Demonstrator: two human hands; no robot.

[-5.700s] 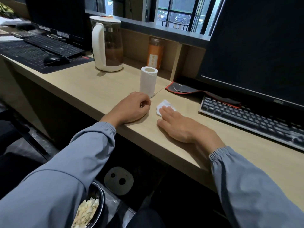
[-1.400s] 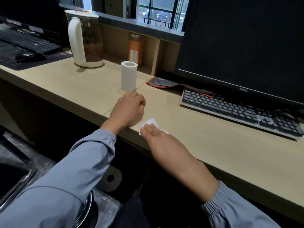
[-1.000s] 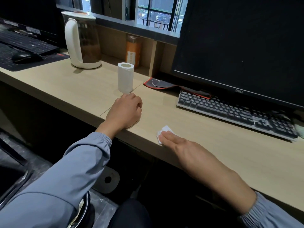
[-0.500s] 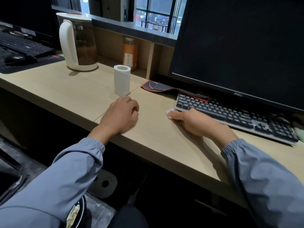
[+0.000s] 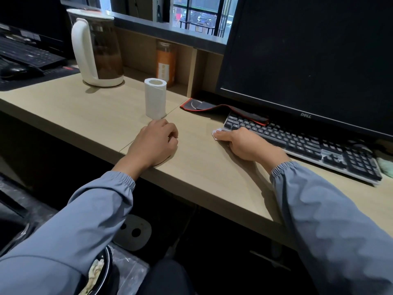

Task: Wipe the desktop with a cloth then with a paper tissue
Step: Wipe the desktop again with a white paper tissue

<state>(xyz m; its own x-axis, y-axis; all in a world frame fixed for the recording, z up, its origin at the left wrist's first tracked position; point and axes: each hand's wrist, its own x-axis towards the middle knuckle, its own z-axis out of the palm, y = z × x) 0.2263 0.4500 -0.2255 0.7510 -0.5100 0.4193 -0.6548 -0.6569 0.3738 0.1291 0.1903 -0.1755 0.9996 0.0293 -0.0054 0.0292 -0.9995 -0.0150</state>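
Paper tissue (image 5: 216,133) is lying on the worktop (image 5: 208,177) just beside the left front corner of the keyboard (image 5: 297,143), mostly covered by the right hand (image 5: 244,143), whose extended fingers are pressing it flat. Left hand (image 5: 155,143) is resting on the worktop as a loose fist, fingers curled in, just in front of the upright tissue roll (image 5: 155,99); both hands are lying apart
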